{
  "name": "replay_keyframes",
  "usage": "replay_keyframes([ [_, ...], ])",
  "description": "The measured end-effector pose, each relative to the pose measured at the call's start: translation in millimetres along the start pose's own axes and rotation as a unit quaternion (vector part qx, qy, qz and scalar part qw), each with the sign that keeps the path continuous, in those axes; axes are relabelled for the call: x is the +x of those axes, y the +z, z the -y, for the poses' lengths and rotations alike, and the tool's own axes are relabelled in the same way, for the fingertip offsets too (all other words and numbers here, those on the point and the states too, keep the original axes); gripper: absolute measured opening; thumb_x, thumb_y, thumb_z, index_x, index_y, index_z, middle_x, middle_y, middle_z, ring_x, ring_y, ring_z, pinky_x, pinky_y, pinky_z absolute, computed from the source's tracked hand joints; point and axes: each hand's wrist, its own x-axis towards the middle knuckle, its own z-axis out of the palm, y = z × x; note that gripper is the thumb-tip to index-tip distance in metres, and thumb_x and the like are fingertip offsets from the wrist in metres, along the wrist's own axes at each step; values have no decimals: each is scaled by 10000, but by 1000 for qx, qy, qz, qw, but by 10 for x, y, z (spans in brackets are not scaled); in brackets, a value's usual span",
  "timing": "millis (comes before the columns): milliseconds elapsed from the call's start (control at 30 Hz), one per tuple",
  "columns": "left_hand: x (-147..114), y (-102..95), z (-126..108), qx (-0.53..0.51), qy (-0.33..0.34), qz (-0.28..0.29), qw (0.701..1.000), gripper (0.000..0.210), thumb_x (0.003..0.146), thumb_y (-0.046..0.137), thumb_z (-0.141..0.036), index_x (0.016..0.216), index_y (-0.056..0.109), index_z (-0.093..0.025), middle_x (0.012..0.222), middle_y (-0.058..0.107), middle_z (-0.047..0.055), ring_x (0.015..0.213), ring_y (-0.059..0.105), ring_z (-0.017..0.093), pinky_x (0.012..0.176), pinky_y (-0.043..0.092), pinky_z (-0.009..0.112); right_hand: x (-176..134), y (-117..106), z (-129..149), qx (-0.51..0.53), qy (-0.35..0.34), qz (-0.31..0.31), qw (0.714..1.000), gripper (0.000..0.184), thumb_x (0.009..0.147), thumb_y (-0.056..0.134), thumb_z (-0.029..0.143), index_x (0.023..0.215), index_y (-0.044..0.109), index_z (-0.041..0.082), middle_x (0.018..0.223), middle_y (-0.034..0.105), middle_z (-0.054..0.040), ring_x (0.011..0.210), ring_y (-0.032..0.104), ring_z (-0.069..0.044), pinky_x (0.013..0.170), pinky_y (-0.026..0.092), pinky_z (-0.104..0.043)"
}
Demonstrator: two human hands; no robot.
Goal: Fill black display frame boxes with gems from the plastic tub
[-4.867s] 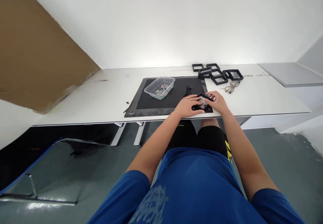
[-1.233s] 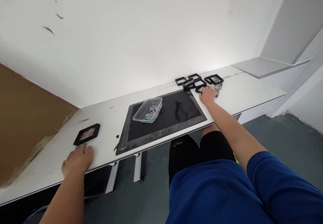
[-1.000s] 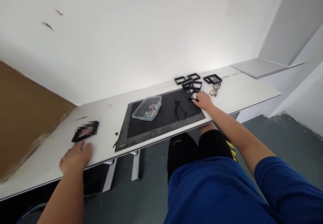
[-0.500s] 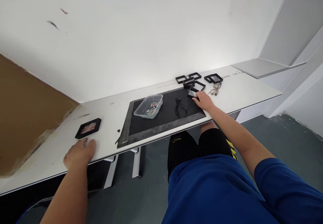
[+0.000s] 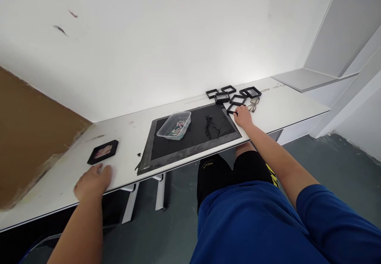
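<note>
The mat point(image 5: 193, 139) lies mid-surface point(image 5: 127, 139). On it, the plastic container point(image 5: 175, 138), with small pieces point(image 5: 179, 127) inside, sits left of the tangled strips point(image 5: 208, 118). Square frames point(image 5: 222, 98) cluster at its right rear; eyeglasses point(image 5: 255, 102) lie right. The octagonal frame point(image 5: 91, 159) lies far left, behind the left hand point(image 5: 93, 180).

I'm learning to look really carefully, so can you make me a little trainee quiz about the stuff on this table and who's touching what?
1. What is the right grip touching?
A) a pair of glasses
B) a small black frame
C) the brown panel

2. True or false: the clear plastic container stands on the black mat.

3. Fill in the missing word: the black frame with a pinkish middle is nearer to the ____ grip.

Key: 1. B; 2. True; 3. left.
</note>
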Motion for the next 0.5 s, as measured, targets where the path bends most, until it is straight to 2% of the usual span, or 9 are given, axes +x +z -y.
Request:
replay_keyframes([
  [267, -211, -291, -10, -25, 44, 59, 997, 487, 1009, 661, -454, 1404, 588, -178, 1423, 615, 126, 1258, 641, 281, 1061, 576, 522, -21, -50, 37, -1, -22, -13, 1000, 406, 1004, 676, 421, 1341, 636, 197, 1368, 657, -105, 1162, 678, -246, 975, 602, -482],
  [500, -321, -401, -93, -39, 21, 75, 996, 503, 1008, 658, -467, 1415, 583, -179, 1445, 604, 130, 1287, 627, 291, 1084, 561, 537, -39, -174, 105, 6, -50, -36, 998, 400, 1007, 671, 421, 1340, 638, 202, 1375, 655, -106, 1170, 674, -247, 984, 598, -485],
])
